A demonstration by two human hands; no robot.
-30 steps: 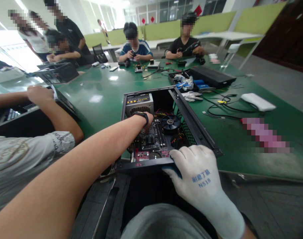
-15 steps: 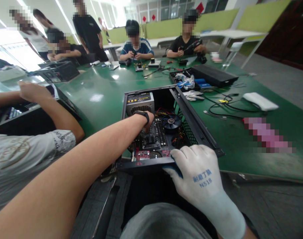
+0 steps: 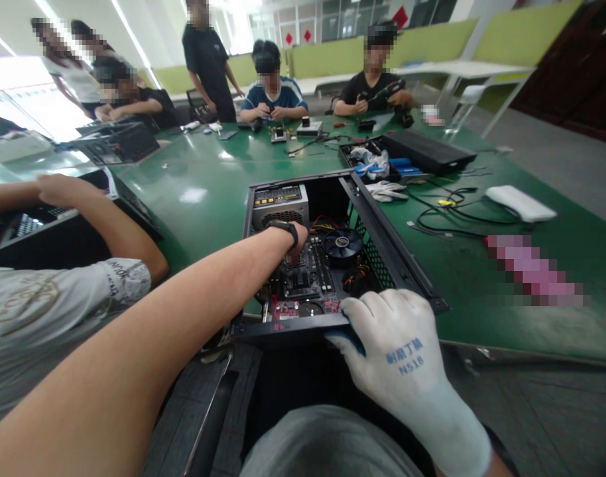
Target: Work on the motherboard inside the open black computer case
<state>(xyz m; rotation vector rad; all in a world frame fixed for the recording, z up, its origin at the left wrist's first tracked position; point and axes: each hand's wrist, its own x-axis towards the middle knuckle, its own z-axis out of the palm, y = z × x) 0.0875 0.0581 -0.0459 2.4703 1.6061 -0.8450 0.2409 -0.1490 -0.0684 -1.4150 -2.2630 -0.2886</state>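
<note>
Green and glossy, the worktop point(image 3: 198, 165) spreads before me in a bright room, with lime partitions point(image 3: 327, 59) behind two seated people. The open computer case point(image 3: 293, 326) lies at its near edge, a white glove point(image 3: 385, 191) and black cables point(image 3: 422, 222) beyond it to the right. My bare left hand point(image 3: 299, 240) reaches inside, between the power supply point(image 3: 280, 209) and the fan point(image 3: 342, 244); its fingers are hidden, so I cannot tell how open that grip is. My gloved right hand point(image 3: 390, 338) is clamped on the case's near rim.
</note>
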